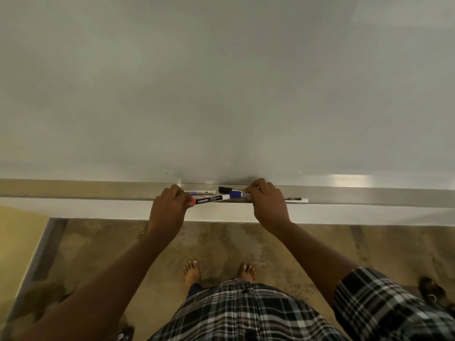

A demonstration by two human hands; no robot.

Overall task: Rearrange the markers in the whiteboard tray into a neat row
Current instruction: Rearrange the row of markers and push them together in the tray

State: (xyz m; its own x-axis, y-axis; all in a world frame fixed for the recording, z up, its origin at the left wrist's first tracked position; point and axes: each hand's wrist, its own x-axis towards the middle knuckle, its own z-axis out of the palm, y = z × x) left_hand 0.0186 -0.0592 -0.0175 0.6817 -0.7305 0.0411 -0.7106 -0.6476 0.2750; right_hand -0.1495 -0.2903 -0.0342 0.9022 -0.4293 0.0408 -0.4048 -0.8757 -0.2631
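Note:
Several markers lie in the metal whiteboard tray [369, 196]. My left hand [170, 210] pinches the red-capped end of a Camlin marker [209, 199] that lies slanted along the tray's front. My right hand [267, 205] is closed over a blue-capped marker [235, 193]. A black-capped marker [225, 189] lies behind that one, its barrel hidden by my fingers. Another white marker [200, 192] rests at the back between my hands. The white end of a further marker [296, 199] sticks out to the right of my right hand.
The whiteboard [221, 82] fills the upper view, right behind the tray. Below the tray are a bare concrete floor [221, 242] and my bare feet [192, 271]. A dark sandal [432, 290] lies at the lower right.

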